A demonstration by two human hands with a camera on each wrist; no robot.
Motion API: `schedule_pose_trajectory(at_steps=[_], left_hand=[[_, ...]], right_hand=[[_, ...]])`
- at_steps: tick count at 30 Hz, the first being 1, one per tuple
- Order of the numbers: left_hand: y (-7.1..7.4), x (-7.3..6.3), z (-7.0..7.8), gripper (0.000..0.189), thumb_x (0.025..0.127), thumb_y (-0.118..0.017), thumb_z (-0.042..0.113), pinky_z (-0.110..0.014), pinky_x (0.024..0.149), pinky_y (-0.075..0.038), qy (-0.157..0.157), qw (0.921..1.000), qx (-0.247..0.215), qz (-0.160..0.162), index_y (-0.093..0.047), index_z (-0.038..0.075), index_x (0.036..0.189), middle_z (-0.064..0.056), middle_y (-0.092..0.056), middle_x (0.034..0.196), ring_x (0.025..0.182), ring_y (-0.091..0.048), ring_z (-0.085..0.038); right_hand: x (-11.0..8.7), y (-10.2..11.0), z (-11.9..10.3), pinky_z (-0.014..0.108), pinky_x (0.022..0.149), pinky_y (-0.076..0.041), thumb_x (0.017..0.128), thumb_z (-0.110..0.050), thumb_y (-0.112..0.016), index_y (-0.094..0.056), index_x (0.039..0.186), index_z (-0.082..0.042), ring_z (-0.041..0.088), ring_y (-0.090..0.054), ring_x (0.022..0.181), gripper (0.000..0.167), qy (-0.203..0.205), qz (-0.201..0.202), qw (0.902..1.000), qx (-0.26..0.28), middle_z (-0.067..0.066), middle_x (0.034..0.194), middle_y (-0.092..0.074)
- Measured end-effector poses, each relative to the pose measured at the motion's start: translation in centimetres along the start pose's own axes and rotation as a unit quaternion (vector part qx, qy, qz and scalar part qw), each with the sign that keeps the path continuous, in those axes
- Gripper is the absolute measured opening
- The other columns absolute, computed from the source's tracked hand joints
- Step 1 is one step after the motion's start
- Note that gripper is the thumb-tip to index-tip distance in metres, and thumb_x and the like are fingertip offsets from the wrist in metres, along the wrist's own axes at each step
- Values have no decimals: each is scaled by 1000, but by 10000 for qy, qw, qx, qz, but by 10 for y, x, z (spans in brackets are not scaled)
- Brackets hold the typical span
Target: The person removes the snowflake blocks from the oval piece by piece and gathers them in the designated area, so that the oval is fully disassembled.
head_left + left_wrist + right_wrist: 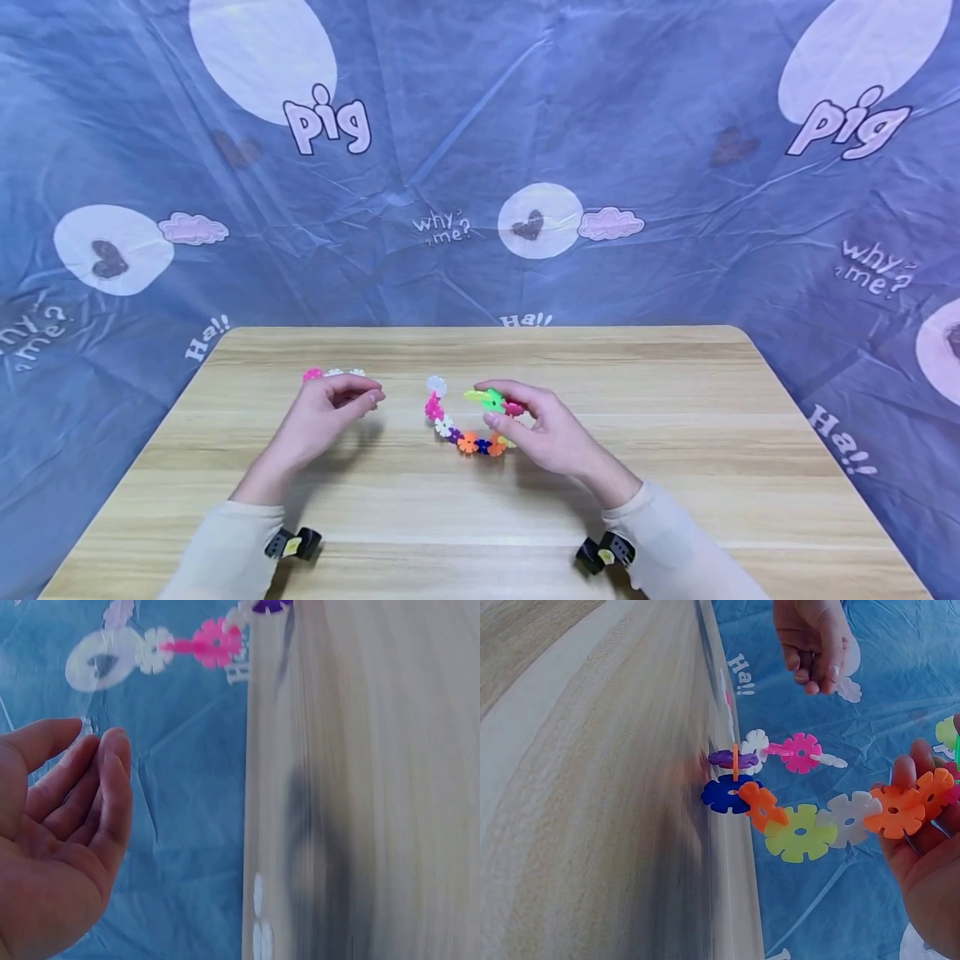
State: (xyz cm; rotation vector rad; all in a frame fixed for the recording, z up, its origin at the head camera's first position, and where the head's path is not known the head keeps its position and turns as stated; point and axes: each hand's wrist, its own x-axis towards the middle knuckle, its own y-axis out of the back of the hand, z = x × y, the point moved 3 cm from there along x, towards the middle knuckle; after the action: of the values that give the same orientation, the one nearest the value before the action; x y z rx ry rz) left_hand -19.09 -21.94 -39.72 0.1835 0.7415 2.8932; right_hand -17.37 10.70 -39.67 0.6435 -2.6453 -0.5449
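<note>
Your right hand (553,429) has its thumb and fingers closed on one end of a flower-disc chain (467,442), pinching it around a green disc (492,400), with a yellow-green disc (473,395) sticking out past the fingertips and pink just beside the green. From your grip the chain sags in a curve and rises again at its far end, toward your left. In the right wrist view, out from your palm, you have two orange discs, a translucent whitish disc (847,819), another yellow-green one, a third orange, then a dark blue disc (731,793), orange, purple, white, two pinks and a white end disc (437,386). The low part hangs close to the wooden table (480,517); you cannot tell whether it touches.

Your left hand (322,421) is raised over the table to the left of the chain and apart from it. Its fingers bend loosely, with a narrow gap at the thumb tip, and you hold nothing visible there. Just beyond it lie a loose pink disc (312,375) and two white discs (357,373).

Both your pale sleeves (225,542) carry black wrist cameras (306,543). Behind the table hangs a blue printed cloth (420,125) reading "pig", "why me?" and "Ha!!".
</note>
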Motion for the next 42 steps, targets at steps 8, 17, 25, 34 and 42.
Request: schedule_pose_trajectory(at_steps=[8, 17, 25, 34, 42], left_hand=[[-20, -3, 19, 19, 100, -76, 11, -23, 81, -59, -375, 9992, -133, -73, -78, 0, 116, -15, -81, 110, 93, -71, -5], [-39, -1, 37, 16, 101, -75, 12, -28, 81, -60, -844, 9956, -332, -231, -79, 4, 115, -12, -81, 110, 94, -71, -8], [-55, 1, 48, 17, 101, -75, 10, -28, 76, -59, -1125, 9908, -615, -426, -78, 4, 117, -16, -80, 107, 90, -72, -11], [-67, 2, 58, 24, 99, -75, 5, -28, 83, -62, -1371, 9858, -878, -402, -74, 0, 122, -16, -78, 109, 94, -71, -9], [-76, 1, 64, 22, 98, -76, 4, -25, 80, -59, -1511, 9824, -1001, -459, -76, 2, 121, -14, -76, 113, 92, -67, -10]], right_hand=[[1, -1, 1, 36, 86, -60, 107, -19, -67, -64, 147, -9, 14, -68, 99, 42, -51, 0, 10000, -14, 6, 133, -74], [2, -2, 2, 37, 90, -60, 107, -19, -67, -62, 149, -10, 14, -72, 103, 43, -111, -57, 9999, 90, 7, 136, -73], [3, -5, 3, 38, 96, -59, 108, -22, -67, -62, 150, -14, 15, -73, 107, 43, -128, -61, 9999, 58, 6, 143, -70], [4, -6, 4, 35, 98, -61, 108, -18, -66, -59, 152, -12, 15, -77, 107, 45, -9, -145, 9995, 268, 11, 138, -73], [6, -10, 3, 31, 95, -63, 108, -14, -66, -59, 150, -7, 16, -77, 108, 44, 43, -209, 9983, 538, 19, 138, -72]])
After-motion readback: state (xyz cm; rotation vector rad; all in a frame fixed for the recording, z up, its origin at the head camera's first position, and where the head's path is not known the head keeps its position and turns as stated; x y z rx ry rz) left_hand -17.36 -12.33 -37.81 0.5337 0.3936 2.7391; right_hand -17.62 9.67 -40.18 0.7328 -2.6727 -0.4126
